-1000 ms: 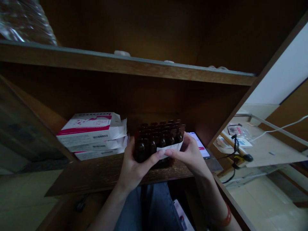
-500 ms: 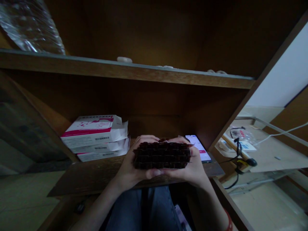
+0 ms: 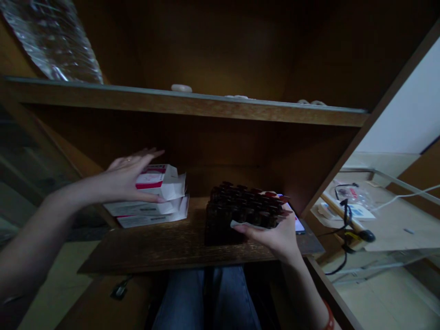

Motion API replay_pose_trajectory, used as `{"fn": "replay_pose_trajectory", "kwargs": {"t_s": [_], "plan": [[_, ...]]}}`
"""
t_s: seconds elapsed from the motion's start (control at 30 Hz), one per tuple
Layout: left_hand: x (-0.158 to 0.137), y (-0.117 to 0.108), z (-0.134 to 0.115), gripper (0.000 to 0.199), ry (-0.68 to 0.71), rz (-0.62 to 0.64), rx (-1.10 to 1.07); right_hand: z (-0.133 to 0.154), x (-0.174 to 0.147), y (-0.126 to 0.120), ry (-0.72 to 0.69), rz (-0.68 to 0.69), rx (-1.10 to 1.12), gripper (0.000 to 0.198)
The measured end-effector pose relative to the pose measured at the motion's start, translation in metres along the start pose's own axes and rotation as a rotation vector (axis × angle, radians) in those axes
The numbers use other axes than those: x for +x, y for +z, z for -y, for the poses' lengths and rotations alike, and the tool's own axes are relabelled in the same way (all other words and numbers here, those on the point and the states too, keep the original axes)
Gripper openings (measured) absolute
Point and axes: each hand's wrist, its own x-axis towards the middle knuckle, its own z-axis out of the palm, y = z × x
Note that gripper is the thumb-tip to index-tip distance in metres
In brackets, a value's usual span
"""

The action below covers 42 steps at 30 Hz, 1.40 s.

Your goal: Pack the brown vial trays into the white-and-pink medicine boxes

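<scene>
- One right hand [image 3: 277, 236]: grip grasping one bundle of dark vials [image 3: 228, 211], too dim to count
- One left hand [image 3: 125, 178]: grip spread over three stacked boxes [image 3: 156, 208]

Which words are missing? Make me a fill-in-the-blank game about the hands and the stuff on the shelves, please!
1. The left hand is at a stack of ____ white-and-pink cartons.
2. The right hand holds the dark brown ampoules with its ____ in front.
3. The smartphone lies on the ____ side of the ampoules.
4. The clear plastic packaging is on the ____ of the two shelves.

Missing words: three; thumb; right; upper.
</scene>
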Motion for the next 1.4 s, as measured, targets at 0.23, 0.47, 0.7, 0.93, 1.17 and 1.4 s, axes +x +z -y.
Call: {"fn": "replay_pose_trajectory", "kwargs": {"t_s": [0.23,0.47,0.7,0.93,1.17,1.4], "plan": [[0.01,0.02,0.043,0.067,0.089,0.141,-0.051,0.001,0.002,0.002,0.063,-0.013,0.067,0.049],[0.007,-0.008,-0.026,0.054,0.037,-0.036,0.14,0.001,0.006,0.004,0.143,-0.145,0.185,0.039],[-0.007,-0.008,-0.072,0.073,0.189,-0.14,0.197,0.008,0.011,0.012,0.136,-0.278,0.254,0.04],[-0.012,-0.003,-0.098,0.074,0.219,-0.382,0.182,0.02,0.005,0.022,0.081,-0.279,0.185,0.04],[-0.012,-0.001,-0.11,0.083,0.159,-0.481,0.236,0.024,0.002,0.018,0.031,-0.119,0.132,0.039],[-0.017,-0.003,-0.125,0.086,0.276,-0.418,0.267,0.032,0.003,0.013,0.028,-0.036,0.054,0.039]]}}
